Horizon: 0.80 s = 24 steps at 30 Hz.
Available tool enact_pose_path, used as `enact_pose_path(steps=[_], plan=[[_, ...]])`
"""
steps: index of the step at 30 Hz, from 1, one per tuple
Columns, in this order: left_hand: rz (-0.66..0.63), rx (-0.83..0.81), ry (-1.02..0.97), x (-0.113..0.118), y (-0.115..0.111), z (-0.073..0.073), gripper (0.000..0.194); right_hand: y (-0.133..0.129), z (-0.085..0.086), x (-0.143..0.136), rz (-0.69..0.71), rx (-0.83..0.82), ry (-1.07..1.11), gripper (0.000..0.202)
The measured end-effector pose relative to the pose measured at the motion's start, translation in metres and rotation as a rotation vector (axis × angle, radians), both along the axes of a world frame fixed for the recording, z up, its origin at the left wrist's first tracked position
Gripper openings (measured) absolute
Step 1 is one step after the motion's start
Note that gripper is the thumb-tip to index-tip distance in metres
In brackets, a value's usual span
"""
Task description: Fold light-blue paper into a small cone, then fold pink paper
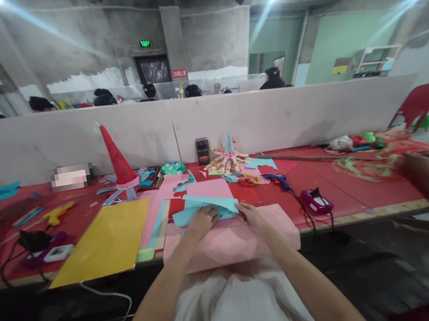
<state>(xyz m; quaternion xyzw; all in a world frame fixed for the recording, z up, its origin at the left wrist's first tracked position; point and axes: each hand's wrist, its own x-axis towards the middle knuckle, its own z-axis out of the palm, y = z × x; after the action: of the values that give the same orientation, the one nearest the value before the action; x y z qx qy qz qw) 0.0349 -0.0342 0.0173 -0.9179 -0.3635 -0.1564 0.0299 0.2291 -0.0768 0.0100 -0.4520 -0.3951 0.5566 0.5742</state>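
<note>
A light blue sheet of paper [222, 202], bent over on itself, lies in front of me on top of pink paper [232, 240] that hangs past the table edge. The fingers of my left hand [202, 220] close on the lower middle of the blue sheet. At the sheet's right end, my right hand [250, 214] pinches its corner between thumb and fingers. Left of my hands is a large yellow sheet [104, 239], beside strips of pink, blue and green paper. Behind the blue sheet lies more pink paper [207, 187].
A red paper cone [117, 158] and a small blue-tipped paper figure [231, 153] stand farther back. Glue guns lie on both sides, yellow [58, 214] and blue [277, 180], near purple power strips [316, 201]. Another person's hands [417, 166] work with stringy material at right.
</note>
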Motion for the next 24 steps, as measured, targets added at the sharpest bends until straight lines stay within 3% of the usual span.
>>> enact_pose_path(steps=[15, 18, 21, 24], plan=[[0.016, 0.016, 0.071, 0.001, 0.001, -0.003, 0.035, 0.0, -0.003, 0.002, -0.022, 0.019, 0.043, 0.041], [0.011, 0.042, 0.054, 0.001, 0.001, -0.002, 0.035, -0.001, -0.005, 0.001, -0.126, 0.088, -0.076, 0.042], [0.014, 0.081, 0.044, 0.001, 0.0, -0.001, 0.035, -0.002, -0.01, -0.001, -0.245, 0.192, -0.325, 0.035], [0.028, 0.119, 0.057, 0.001, -0.001, 0.0, 0.034, 0.0, -0.017, -0.004, -0.234, 0.271, -0.557, 0.03]])
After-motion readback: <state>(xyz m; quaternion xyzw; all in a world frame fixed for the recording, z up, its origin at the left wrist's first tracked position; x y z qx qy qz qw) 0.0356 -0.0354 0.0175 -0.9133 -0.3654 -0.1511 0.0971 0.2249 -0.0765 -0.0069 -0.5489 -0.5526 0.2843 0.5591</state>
